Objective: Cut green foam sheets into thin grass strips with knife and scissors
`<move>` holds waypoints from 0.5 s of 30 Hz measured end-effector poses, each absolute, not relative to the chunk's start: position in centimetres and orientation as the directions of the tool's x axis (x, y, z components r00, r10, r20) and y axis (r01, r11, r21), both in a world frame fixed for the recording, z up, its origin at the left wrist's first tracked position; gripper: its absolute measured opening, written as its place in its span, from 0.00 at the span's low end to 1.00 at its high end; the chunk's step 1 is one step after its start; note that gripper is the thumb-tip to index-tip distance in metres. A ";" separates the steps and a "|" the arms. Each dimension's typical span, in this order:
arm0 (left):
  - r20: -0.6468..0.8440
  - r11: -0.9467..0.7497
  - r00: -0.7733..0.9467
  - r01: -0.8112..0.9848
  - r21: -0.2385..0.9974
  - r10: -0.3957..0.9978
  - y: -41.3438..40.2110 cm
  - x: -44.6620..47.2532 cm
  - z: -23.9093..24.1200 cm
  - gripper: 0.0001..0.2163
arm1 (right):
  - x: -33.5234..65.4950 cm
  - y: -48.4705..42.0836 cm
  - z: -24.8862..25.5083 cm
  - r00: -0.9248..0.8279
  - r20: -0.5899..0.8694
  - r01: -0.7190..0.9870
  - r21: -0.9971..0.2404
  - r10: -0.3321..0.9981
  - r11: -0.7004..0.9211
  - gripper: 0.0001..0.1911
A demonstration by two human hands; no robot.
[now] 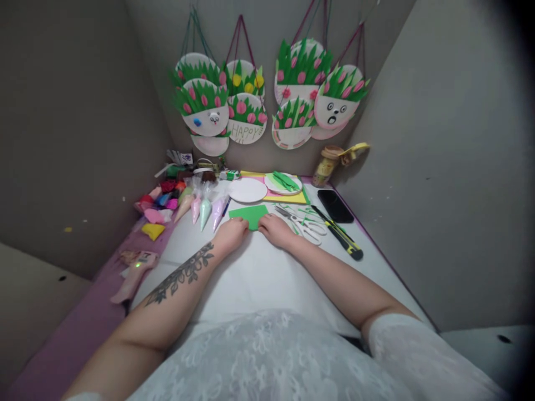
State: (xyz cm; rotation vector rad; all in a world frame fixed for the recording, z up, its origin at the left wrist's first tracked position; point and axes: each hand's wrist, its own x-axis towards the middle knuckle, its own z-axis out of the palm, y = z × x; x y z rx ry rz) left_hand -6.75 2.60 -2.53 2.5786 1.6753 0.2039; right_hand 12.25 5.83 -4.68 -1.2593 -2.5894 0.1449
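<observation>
A piece of green paper (249, 214) lies flat on the white table (251, 273). My left hand (231, 233) rests at its near left edge with fingers curled down onto the sheet. My right hand (273, 229) sits at the near right edge, fingers bent and pressing on the paper. Both hands seem to pinch or fold the paper's near edge, though the fingertips are too small to read clearly. A pair of white-handled scissors (304, 224) lies just right of my right hand.
A yellow-black utility knife (339, 234) and a dark phone (335, 205) lie at the right. White paper plates (248, 190) and green cut-outs (285, 181) sit behind the paper. Piping bags (204, 210) and coloured clay packs (161, 203) crowd the left. Decorated plates (251, 106) hang on the wall.
</observation>
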 end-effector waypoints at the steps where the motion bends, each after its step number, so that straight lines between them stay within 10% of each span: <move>1: 0.080 -0.406 0.399 0.906 0.123 0.914 2.6 -6.7 -2.5 0.12 | 12.1 5.8 -4.6 -0.592 0.180 0.762 -0.193 0.785 0.619 0.07; 15: 0.071 -0.326 0.319 0.934 0.145 0.945 3.1 -6.7 -2.5 0.12 | 11.8 5.8 -4.4 -0.566 0.146 0.801 -0.139 0.812 0.583 0.09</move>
